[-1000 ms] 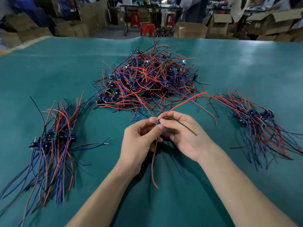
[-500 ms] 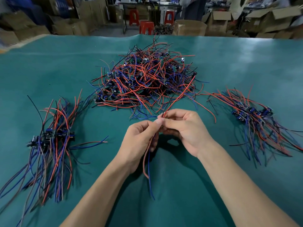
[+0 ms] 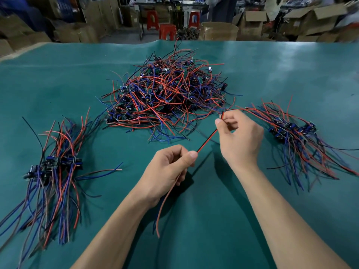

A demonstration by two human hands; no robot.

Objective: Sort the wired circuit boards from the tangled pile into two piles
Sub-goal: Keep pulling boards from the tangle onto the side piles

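Note:
A big tangled pile [image 3: 167,98] of small circuit boards with red, blue and black wires lies at the table's centre. A sorted pile [image 3: 52,171] lies at the left, another sorted pile [image 3: 299,136] at the right. Between my hands stretches a taut red and black wire pair [image 3: 206,141] of one wired board. My left hand [image 3: 171,169] pinches it low, with loose red and blue ends hanging below. My right hand [image 3: 239,133] pinches its upper end near the big pile's front right edge. The board itself is hidden in my fingers.
The table is covered by a teal mat [image 3: 194,220]. Beyond its far edge stand cardboard boxes [image 3: 252,24] and red stools [image 3: 167,32].
My hands were close together at the centre. They have drawn apart: the right hand moved up and right, the left stayed lower, and the wire pair is pulled straight between them.

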